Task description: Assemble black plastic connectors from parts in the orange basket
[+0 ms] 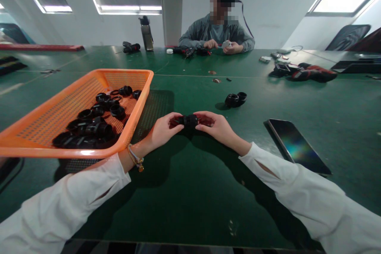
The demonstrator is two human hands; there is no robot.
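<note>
Green and glossy, the desk (190, 206) runs back to a pale wall, where a person (216, 31) in grey works with a small white item. Near the front, the left hand (163, 129) and right hand (216, 127) hold a black fitting (189, 121) between them, each pinching one end with thumb and fingers, just above or on the desk; which, I cannot tell. Beside the left forearm, an orange basket (38, 117) holds a loose pile of similar black parts (92, 127). Two more black pieces (235, 99) lie beyond the right hand, and a phone (297, 145) lies near the right sleeve.
</note>
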